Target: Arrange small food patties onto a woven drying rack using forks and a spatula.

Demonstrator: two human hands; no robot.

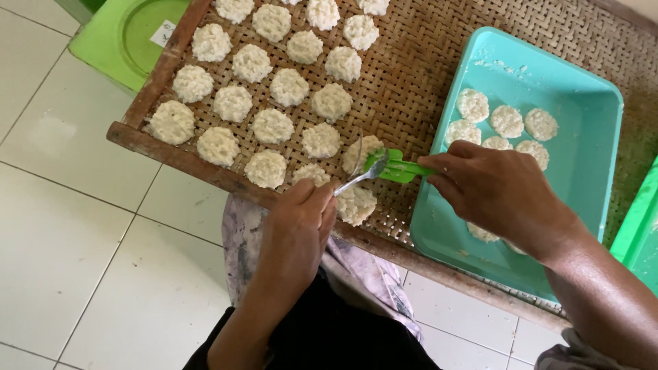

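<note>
1. The left hand (296, 223) pinches the handle of a metal spoon (363, 175), fingers curled around it; the spoon's bowl points up and to the right over the woven tray (418, 75).
2. The right hand (497, 195) grips a small green scoop (396, 168) between thumb and fingers, closed on its handle. The scoop's round end meets the spoon's bowl just above a white rice cake (363, 152).
3. That rice cake lies at the near edge of the woven tray, at the right end of the rows of cakes. Another cake (356, 204) lies just below the spoon, near the tray's wooden frame (171, 159).
4. Many round white rice cakes (288, 88) sit in slanting rows across the left part of the woven tray, close together but mostly apart.
5. A turquoise plastic tub (589, 157) rests on the right part of the tray, just beside the right hand. Inside it lie several more flat rice cakes (507, 121), some partly hidden by the hand.
6. A green plastic stool or lid (110, 41) stands under the tray's upper left corner, with a small white rectangular label (163, 32) on it.
7. A second green edge (641, 226) shows at the far right. White floor tiles (75, 226) lie below.
</note>
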